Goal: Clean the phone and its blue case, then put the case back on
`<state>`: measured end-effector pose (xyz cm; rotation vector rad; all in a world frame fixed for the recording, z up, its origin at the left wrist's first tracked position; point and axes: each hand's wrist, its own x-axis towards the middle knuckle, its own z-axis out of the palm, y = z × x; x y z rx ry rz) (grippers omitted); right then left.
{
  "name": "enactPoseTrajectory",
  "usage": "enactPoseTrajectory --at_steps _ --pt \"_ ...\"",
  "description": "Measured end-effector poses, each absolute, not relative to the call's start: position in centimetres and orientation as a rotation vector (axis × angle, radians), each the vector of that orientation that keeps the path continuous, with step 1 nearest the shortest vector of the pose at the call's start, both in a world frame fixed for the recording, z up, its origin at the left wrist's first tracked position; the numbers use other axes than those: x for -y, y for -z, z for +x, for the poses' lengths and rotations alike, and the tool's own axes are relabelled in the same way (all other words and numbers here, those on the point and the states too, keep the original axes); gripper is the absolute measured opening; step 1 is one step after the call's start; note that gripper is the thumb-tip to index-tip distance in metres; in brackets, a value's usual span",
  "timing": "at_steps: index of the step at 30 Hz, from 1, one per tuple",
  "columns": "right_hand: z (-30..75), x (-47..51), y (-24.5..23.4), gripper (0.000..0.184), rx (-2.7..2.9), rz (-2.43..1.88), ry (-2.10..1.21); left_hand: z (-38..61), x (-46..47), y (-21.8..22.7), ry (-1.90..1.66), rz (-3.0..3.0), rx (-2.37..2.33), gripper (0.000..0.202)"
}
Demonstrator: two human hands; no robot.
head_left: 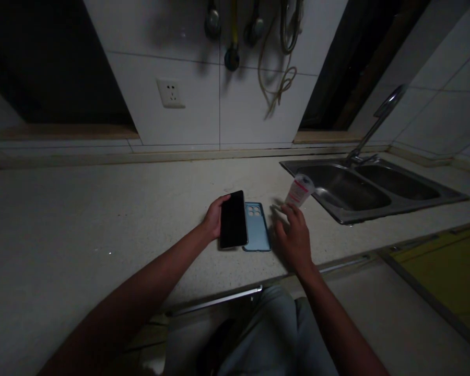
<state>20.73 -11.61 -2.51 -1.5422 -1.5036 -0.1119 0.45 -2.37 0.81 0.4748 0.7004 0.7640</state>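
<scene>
My left hand [214,216] grips a smartphone [234,219] by its left side, its dark screen facing up. Just right of it a light blue phone case [257,230] lies on the counter, with its camera cutouts at the far end. The phone's right edge slightly overlaps the case. My right hand [293,235] hovers to the right of the case, fingers apart and holding nothing that I can see. Beyond its fingertips stands a translucent plastic cup [300,190] with red print; whether the fingers touch it I cannot tell.
The pale countertop [160,188] runs along a tiled wall with a power socket [170,94]. A double steel sink [344,189] with a tall faucet [376,122] is set in at the right. Pipes and a looped cord [284,83] hang above.
</scene>
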Motion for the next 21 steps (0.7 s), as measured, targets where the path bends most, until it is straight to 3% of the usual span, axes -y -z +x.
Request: enactPoseTrajectory --at_steps 8,21 --pt "20.4 12.7 2.3 0.033 1.676 -1.627 0.274 0.6 2.4 -1.1 -0.774 0.503 -0.783 0.023" --pt "18.7 11.8 0.0 0.027 1.877 -2.01 -0.043 0.1 2.0 -1.5 -0.751 0.537 -0.749 0.024"
